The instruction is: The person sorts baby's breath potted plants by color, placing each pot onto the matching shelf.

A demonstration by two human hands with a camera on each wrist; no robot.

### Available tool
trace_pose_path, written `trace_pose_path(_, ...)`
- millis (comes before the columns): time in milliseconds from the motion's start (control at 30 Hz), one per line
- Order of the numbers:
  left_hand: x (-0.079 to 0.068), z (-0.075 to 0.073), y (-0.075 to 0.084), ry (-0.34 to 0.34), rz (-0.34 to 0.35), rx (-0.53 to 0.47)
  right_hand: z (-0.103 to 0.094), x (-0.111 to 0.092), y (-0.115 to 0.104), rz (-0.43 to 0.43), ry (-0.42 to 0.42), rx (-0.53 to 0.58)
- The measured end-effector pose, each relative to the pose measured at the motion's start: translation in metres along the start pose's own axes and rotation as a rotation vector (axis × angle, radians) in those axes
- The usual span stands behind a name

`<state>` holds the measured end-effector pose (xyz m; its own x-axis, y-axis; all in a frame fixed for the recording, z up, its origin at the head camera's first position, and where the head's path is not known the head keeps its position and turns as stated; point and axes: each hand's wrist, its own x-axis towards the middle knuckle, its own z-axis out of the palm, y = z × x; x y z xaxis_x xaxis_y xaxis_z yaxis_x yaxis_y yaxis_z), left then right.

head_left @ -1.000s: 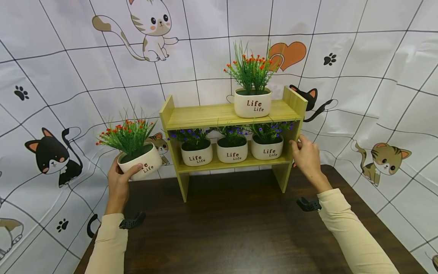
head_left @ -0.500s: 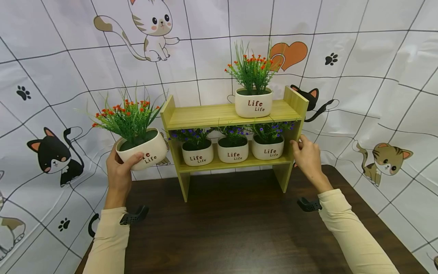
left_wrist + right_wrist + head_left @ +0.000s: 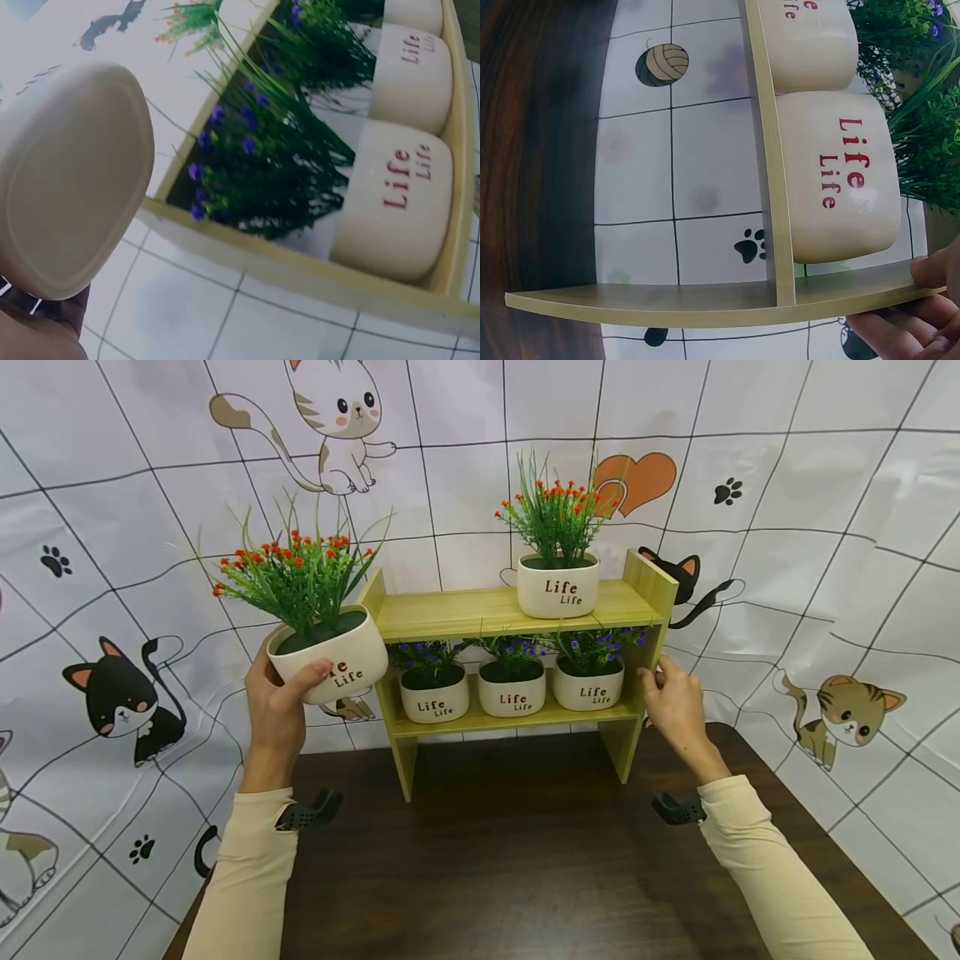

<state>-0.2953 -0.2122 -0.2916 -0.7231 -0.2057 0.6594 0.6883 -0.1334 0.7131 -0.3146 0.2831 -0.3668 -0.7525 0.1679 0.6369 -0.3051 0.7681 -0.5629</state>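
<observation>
My left hand grips a white oval flowerpot of artificial orange-red flowers, tilted, in the air beside the shelf's upper left end. Its pale underside faces the left wrist view. My right hand holds the right side panel of the light wooden shelf; in the right wrist view the thumb lies on one side and the fingers on the other. A matching orange-flowered pot stands upright on the right of the top board. Three pots of purple flowers, the middle one among them, line the lower board.
The shelf stands on a dark brown wooden table. Close behind hangs a white sheet with a grid and cartoon cats. A dark band with a small device sits on each wrist.
My left hand has lifted the orange-flowered pot upward and slightly right, closer to the shelf's top left end. My right hand stays on the side panel.
</observation>
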Motion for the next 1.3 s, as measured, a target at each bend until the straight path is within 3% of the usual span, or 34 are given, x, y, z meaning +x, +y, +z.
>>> trace_pose_path(167,0.007,0.013,0.005,-0.025,0.006,-0.022,0.0,0.0,0.0,0.003,0.001,-0.003)
trace_pose_path(433,0.015,0.032,0.014,-0.067,-0.023,0.075,0.0,0.0,-0.001,0.003,0.012,-0.021)
trace_pose_path(667,0.022,0.051,0.022,-0.114,-0.043,0.035,0.0,0.001,0.0,0.022,0.005,-0.023)
trace_pose_path(833,0.027,0.066,0.026,-0.114,-0.042,0.097,0.001,0.001,0.002,0.018,0.008,-0.035)
trace_pose_path(1300,0.039,0.101,0.023,-0.136,-0.104,0.198,0.001,0.001,0.003,0.018,-0.001,-0.008)
